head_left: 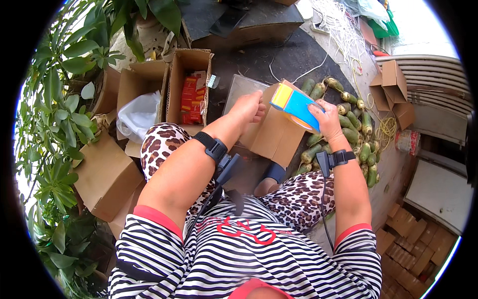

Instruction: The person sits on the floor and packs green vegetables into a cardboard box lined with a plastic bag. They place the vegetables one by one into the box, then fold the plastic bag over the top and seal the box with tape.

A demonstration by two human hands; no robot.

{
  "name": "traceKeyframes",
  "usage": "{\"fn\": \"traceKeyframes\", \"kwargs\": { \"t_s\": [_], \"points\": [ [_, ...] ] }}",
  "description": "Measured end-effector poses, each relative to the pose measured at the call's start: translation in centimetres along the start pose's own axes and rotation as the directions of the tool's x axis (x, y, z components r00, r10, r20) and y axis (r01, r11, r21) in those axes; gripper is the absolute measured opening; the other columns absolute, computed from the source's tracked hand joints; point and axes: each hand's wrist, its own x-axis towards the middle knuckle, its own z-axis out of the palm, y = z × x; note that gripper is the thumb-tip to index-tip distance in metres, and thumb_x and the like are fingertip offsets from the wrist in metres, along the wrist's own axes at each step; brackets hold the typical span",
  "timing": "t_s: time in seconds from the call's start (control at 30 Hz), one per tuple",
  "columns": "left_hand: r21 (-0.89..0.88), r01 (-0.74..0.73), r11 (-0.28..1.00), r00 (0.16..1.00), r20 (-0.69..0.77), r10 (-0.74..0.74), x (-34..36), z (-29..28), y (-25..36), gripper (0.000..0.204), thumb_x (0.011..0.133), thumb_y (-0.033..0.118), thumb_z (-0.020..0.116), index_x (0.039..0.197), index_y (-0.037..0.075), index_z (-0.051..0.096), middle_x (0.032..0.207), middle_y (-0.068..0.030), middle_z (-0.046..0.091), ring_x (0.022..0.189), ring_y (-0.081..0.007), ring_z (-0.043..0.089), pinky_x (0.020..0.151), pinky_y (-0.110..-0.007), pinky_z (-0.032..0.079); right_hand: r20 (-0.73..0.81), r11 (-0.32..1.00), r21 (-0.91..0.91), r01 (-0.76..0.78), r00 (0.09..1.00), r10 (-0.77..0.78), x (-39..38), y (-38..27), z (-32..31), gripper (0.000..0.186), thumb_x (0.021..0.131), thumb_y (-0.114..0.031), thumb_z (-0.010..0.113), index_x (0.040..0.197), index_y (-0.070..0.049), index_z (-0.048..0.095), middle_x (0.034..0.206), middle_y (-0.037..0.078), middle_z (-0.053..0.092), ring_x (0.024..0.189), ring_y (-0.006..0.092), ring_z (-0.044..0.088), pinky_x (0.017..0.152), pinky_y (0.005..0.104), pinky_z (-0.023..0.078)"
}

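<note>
A brown cardboard box (279,134) stands tilted between my knees. My right hand (328,119) grips a wide roll of tape (298,105), blue with a yellow end, over the box's top right part. An orange curved edge shows under the roll. Beside the box's upper left edge is my left hand (251,107), its fingers curled in; whether anything is inside them is hidden. Each wrist wears a black strap with a small device.
Many green gourds (356,124) lie in a heap to the right. At left, an open carton (191,82) contains red packets; a neighbouring carton (142,84) has a plastic bag (139,114). A closed box (107,174) sits by leafy plants (55,129). White cord (336,30) lies tangled at the back.
</note>
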Motion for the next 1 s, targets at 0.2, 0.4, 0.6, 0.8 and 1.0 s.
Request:
{"fn": "traceKeyframes", "kwargs": {
  "t_s": [0.2, 0.4, 0.6, 0.8, 1.0],
  "points": [
    [-0.079, 0.035, 0.996, 0.972, 0.233, -0.015, 1.3, 1.9, 2.3, 0.061, 0.101, 0.057, 0.037, 0.114, 0.003, 0.063, 0.11, -0.0091, 0.061, 0.101, -0.0179, 0.053, 0.09, -0.037, 0.041, 0.033, 0.999, -0.039, -0.016, 0.999, 0.017, -0.4, -0.7, -0.2, 0.034, 0.085, -0.027, 0.071, 0.092, 0.006, 0.07, 0.078, 0.012, 0.068, 0.072, 0.0155, 0.062, 0.071, 0.0307, 0.05],
    [0.0, 0.011, 1.0, 0.981, 0.195, -0.011, 1.7, 1.4, 3.6, 0.045, 0.102, 0.048, 0.044, 0.104, 0.009, 0.067, 0.099, -0.0038, 0.066, 0.092, -0.0166, 0.058, 0.085, -0.035, 0.042, 0.036, 0.998, -0.053, -0.041, 0.998, 0.043, 0.0, -1.4, -0.1, 0.031, 0.085, -0.025, 0.07, 0.092, 0.005, 0.071, 0.081, 0.013, 0.069, 0.072, 0.0179, 0.064, 0.072, 0.0311, 0.05],
    [-0.146, 0.111, 0.983, 0.953, 0.295, -0.063, 5.3, 0.5, 1.7, 0.016, 0.095, 0.026, 0.061, 0.094, 0.012, 0.069, 0.087, 0.0003, 0.067, 0.079, -0.0118, 0.057, 0.069, -0.031, 0.042, 0.02, 0.994, -0.095, 0.055, 0.998, -0.053, 0.3, -0.7, -0.1, 0.033, 0.084, -0.026, 0.071, 0.093, 0.006, 0.07, 0.082, 0.016, 0.069, 0.072, 0.0194, 0.065, 0.071, 0.032, 0.051],
    [0.03, -0.007, 1.0, 0.996, 0.089, 0.005, 4.8, 1.2, 3.0, 0.01, 0.093, 0.022, 0.064, 0.089, 0.017, 0.071, 0.08, 0.0033, 0.065, 0.07, -0.0087, 0.052, 0.062, -0.026, 0.039, 0.069, 0.98, -0.114, -0.164, 0.983, 0.173, 1.2, -3.4, 0.0, 0.038, 0.083, -0.031, 0.072, 0.094, 0.006, 0.07, 0.08, 0.019, 0.068, 0.071, 0.0211, 0.065, 0.069, 0.0327, 0.051],
    [-0.029, 0.049, 0.998, 0.998, 0.028, -0.049, 7.2, 1.3, 1.9, 0.008, 0.094, 0.017, 0.064, 0.091, 0.014, 0.071, 0.078, 0.0021, 0.064, 0.069, -0.0098, 0.052, 0.06, -0.028, 0.042, 0.065, 0.952, -0.204, -0.229, 0.967, 0.247, 2.4, -4.8, 0.3, 0.045, 0.081, -0.038, 0.073, 0.09, 0.006, 0.071, 0.075, 0.018, 0.067, 0.068, 0.0217, 0.065, 0.068, 0.034, 0.051]
  ]
}}
